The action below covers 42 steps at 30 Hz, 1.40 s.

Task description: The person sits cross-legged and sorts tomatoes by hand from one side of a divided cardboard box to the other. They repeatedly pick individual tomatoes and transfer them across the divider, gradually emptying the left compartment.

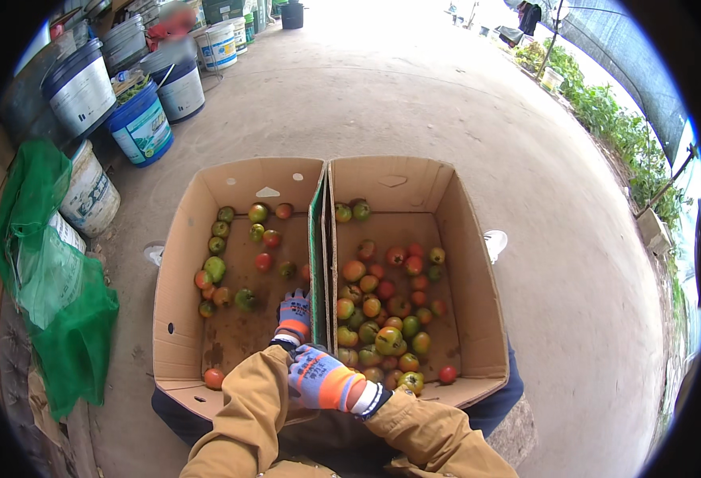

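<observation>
Two open cardboard boxes stand side by side before me. The left box (pixel 177 287) holds scattered red and green tomatoes (pixel 263 262); the right box (pixel 476 287) holds a denser group of tomatoes (pixel 389 340). My left hand (pixel 294 315), in a blue and orange work glove, reaches down inside the left box beside its inner wall; its fingertips are partly hidden. My right hand (pixel 322 377), gloved alike, is bent over the near end of the boxes' shared middle, close to my left wrist. Its fingers are curled, and whether it holds anything is hidden.
Plastic buckets (pixel 142 122) line the upper left, with a green mesh bag (pixel 70 334) below them. Green plants (pixel 610 119) grow along the right edge of the concrete floor (pixel 571 239). Shoes (pixel 495 244) show on both sides of the boxes.
</observation>
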Each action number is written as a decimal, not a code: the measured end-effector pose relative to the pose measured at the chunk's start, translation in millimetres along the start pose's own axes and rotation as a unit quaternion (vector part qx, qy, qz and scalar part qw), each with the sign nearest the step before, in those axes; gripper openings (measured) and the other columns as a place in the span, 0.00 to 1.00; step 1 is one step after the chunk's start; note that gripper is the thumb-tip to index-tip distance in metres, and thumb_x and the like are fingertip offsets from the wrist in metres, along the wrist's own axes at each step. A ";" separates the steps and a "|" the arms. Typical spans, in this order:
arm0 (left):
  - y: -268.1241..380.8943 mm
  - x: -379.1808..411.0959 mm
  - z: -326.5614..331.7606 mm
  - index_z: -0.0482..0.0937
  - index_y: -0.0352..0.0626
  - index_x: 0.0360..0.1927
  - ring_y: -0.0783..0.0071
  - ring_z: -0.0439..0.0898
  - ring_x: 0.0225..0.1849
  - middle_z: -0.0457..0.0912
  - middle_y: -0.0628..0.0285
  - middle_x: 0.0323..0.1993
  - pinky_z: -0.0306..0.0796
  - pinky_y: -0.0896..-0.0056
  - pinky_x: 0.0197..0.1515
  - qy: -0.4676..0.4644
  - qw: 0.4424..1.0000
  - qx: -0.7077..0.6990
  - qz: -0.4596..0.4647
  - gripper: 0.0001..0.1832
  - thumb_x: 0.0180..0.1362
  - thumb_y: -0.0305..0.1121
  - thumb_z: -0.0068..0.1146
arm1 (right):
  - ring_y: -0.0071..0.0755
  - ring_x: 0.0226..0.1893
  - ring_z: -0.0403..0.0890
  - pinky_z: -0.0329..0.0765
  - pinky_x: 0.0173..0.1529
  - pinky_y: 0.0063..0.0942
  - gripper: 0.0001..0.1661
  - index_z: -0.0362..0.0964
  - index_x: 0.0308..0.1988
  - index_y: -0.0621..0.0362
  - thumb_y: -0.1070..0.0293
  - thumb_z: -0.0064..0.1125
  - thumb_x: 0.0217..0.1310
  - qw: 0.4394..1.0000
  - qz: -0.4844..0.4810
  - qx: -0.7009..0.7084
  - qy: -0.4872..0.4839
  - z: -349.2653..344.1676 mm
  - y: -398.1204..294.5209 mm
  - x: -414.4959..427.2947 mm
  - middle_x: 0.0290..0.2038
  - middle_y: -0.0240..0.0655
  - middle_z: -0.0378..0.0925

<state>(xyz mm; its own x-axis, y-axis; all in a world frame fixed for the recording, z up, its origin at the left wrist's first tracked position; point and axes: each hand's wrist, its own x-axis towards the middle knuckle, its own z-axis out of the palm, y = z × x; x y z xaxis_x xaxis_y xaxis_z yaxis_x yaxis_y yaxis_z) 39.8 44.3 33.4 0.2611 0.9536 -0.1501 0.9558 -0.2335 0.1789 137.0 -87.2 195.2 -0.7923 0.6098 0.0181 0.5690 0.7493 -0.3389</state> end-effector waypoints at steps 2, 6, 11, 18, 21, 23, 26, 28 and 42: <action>-5.1 4.1 6.1 0.72 0.54 0.53 0.53 0.74 0.50 0.74 0.55 0.50 0.74 0.54 0.45 -0.012 1.000 0.025 0.007 0.18 0.57 0.32 0.47 | 0.41 0.38 0.77 0.68 0.52 0.34 0.15 0.77 0.26 0.55 0.55 0.60 0.43 1.000 -0.001 -0.011 -0.008 0.2 -0.9 1.3 0.29 0.37 0.78; 1.3 -10.8 -14.5 0.70 0.57 0.55 0.50 0.78 0.45 0.77 0.54 0.44 0.75 0.54 0.43 -0.041 0.998 -0.014 -0.033 0.19 0.59 0.34 0.46 | 0.40 0.36 0.77 0.69 0.50 0.34 0.15 0.77 0.26 0.55 0.55 0.61 0.42 1.000 -0.002 -0.017 0.016 2.9 2.2 -0.8 0.28 0.37 0.78; -5.1 -22.1 -27.4 0.67 0.55 0.60 0.48 0.76 0.54 0.75 0.46 0.55 0.69 0.55 0.55 -0.118 0.977 -0.141 -0.105 0.37 0.47 0.56 0.60 | 0.40 0.36 0.77 0.70 0.48 0.35 0.15 0.78 0.26 0.53 0.53 0.60 0.44 0.999 0.004 -0.003 0.033 0.6 4.5 -5.4 0.27 0.36 0.78; -28.8 1.4 -79.3 0.73 0.54 0.44 0.75 0.69 0.15 0.71 0.70 0.20 0.64 0.70 0.17 0.087 0.614 -0.744 -0.250 0.25 0.46 0.51 0.70 | 0.41 0.34 0.77 0.70 0.48 0.34 0.14 0.78 0.24 0.52 0.53 0.59 0.48 0.999 0.017 0.001 0.028 -3.7 1.5 -4.1 0.23 0.35 0.78; 1.2 -9.6 -157.7 0.73 0.55 0.44 0.82 0.65 0.12 0.69 0.74 0.18 0.59 0.78 0.14 0.109 0.675 -0.724 -0.090 0.25 0.47 0.52 0.69 | 0.42 0.29 0.77 0.69 0.45 0.33 0.19 0.79 0.22 0.51 0.50 0.54 0.54 0.994 -0.034 -0.009 0.105 3.5 2.8 -3.7 0.20 0.36 0.77; 18.7 -7.3 -164.7 0.73 0.48 0.46 0.64 0.81 0.27 0.82 0.61 0.27 0.74 0.63 0.31 0.299 0.844 -0.444 0.041 0.30 0.47 0.56 0.67 | 0.42 0.29 0.77 0.69 0.45 0.34 0.19 0.79 0.23 0.51 0.49 0.54 0.54 0.994 -0.043 -0.011 0.101 9.6 2.7 1.3 0.20 0.36 0.77; 100.7 -63.9 -214.3 0.69 0.49 0.53 0.51 0.82 0.39 0.82 0.52 0.37 0.74 0.59 0.43 0.155 0.936 -0.310 0.057 0.38 0.43 0.61 0.66 | 0.42 0.36 0.76 0.68 0.49 0.35 0.18 0.78 0.30 0.51 0.49 0.53 0.56 0.985 -0.048 0.069 0.150 18.2 8.3 -3.7 0.28 0.37 0.76; 111.5 -67.5 -166.1 0.67 0.45 0.58 0.54 0.79 0.45 0.80 0.51 0.44 0.72 0.59 0.48 0.224 0.942 -0.198 0.153 0.45 0.41 0.64 0.64 | 0.41 0.54 0.68 0.63 0.60 0.33 0.24 0.71 0.49 0.48 0.46 0.47 0.61 0.982 -0.013 0.186 0.040 80.6 37.5 1.7 0.50 0.37 0.71; 93.1 -44.6 -131.5 0.74 0.43 0.50 0.78 0.76 0.28 0.79 0.66 0.27 0.72 0.75 0.36 0.199 0.809 -0.541 0.117 0.23 0.52 0.35 0.66 | 0.36 0.59 0.68 0.59 0.66 0.37 0.29 0.68 0.57 0.52 0.54 0.47 0.57 1.000 -0.022 0.002 0.018 6.4 1.9 -5.1 0.57 0.35 0.71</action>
<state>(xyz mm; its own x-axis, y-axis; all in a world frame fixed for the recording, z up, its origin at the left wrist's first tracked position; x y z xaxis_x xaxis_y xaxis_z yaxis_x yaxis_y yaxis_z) 99.3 5.0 184.6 0.1490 0.9431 0.2973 0.1525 -0.3189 0.9354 140.7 -90.5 188.5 -0.8075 0.5861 0.0667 0.5336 0.7741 -0.3407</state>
